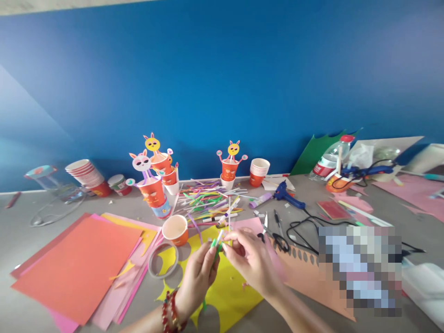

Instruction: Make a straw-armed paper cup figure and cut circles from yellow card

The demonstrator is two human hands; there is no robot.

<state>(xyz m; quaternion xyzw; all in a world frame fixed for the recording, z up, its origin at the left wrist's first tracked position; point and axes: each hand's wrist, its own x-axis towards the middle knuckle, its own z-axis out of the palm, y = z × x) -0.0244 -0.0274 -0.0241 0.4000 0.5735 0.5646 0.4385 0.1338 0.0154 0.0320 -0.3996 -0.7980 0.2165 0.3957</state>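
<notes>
Grey tabletop (21, 314) spread beneath the person's hands, strewn with craft materials. Nearest, a red beaded bracelet (165, 312) circled the left wrist. The left hand (201, 266) pinched a green strip (217, 253) between thumb and fingers, above a yellow sheet (239, 286) with rounded cut-outs. A white piece (221, 235) stood out at the strip's upper end. Just beside it, the right hand (251, 256) had its thumb and forefinger drawn together near that end; whether they gripped anything could not be told.

To the left lay overlapping sheets, an orange one (79, 273) uppermost; to the right, a pale orange sheet (305, 277) had a row of holes along one edge. Past the left hand, a roll of tape (150, 262) lay flat near an orange paper cup (180, 238). Beyond the right hand were scissors (280, 243) with black handles.

Farther back, a heap of coloured strips (204, 199) spread across the middle, and a blue glue gun (289, 198) rested to its right. Behind the heap stood a cup figure with a yellow face (233, 149), beside a stack of cups (259, 173). A blue wall (222, 69) closed the view.
</notes>
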